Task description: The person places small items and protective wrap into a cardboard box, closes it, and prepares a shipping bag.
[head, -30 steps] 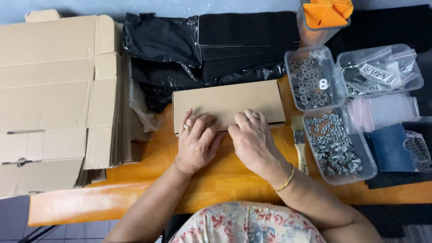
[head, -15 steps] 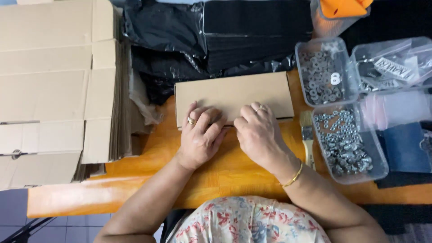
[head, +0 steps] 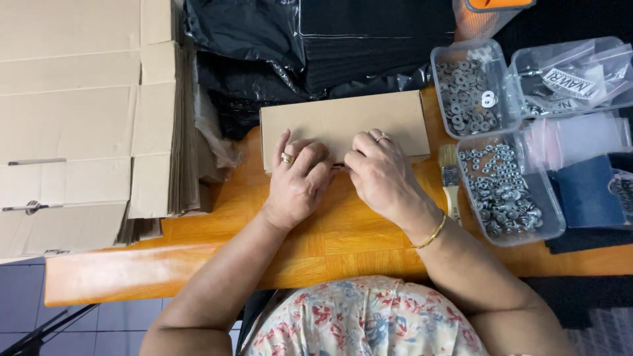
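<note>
While the flat brown cardboard box (head: pixel 343 124) lies closed on the orange wooden bench (head: pixel 198 264), directly ahead of you and touching the black plastic-wrapped bundles (head: pixel 316 46) behind it, you are working along its near edge, which looks like the step of pressing or tucking a flap shut. Your left hand (head: pixel 298 181) rests on the near left part of the lid, fingers bent and pressing down, gripping nothing; your right hand (head: pixel 377 175) sits just beside it, fingertips curled at the same edge, and you cannot tell whether that grip pinches a flap or merely pushes. The next move seems to call for even pressure from both hands so the edge seats without buckling. The box is plain, unmarked, long and shallow, with crisp corners and no visible dents. To your left stands a tall stack of flattened cartons (head: pixel 86 118). To your right lie a small paintbrush (head: pixel 450 178), near the box's corner, and clear tubs of metal washers (head: pixel 504 191), with another tub (head: pixel 468 89) behind.
</note>
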